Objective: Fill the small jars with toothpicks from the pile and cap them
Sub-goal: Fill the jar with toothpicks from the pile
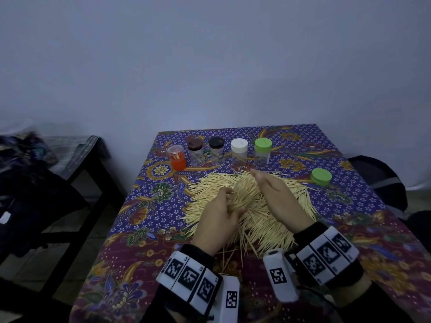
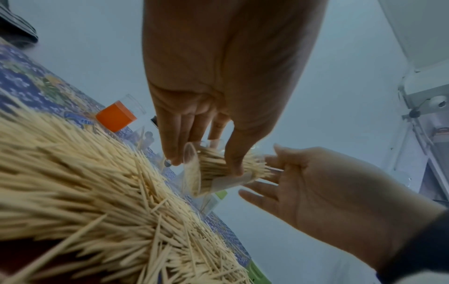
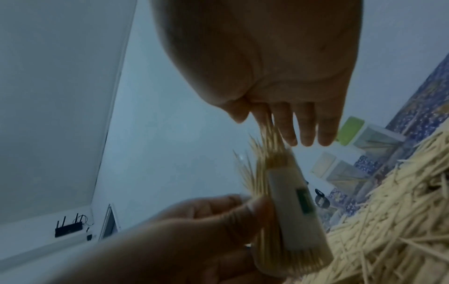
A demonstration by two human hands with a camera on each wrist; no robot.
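A big pile of toothpicks (image 1: 268,220) (image 2: 85,192) covers the middle of the patterned tablecloth (image 1: 144,217). My left hand (image 1: 225,203) (image 2: 206,165) grips a clear small jar (image 1: 241,190) (image 2: 218,182) (image 3: 291,221), tilted above the pile and packed with toothpicks that stick out of its mouth. My right hand (image 1: 261,183) (image 3: 291,130) is at the jar's mouth, fingers straight and touching the toothpick tips. A loose green cap (image 1: 321,176) lies to the right of the pile.
Along the table's back stand an orange jar (image 1: 177,159) and jars capped brown (image 1: 195,149), black (image 1: 216,149), white (image 1: 239,150) and green (image 1: 263,149). A dark bench with clothes (image 1: 58,164) stands left of the table. A dark bag (image 1: 377,178) sits right.
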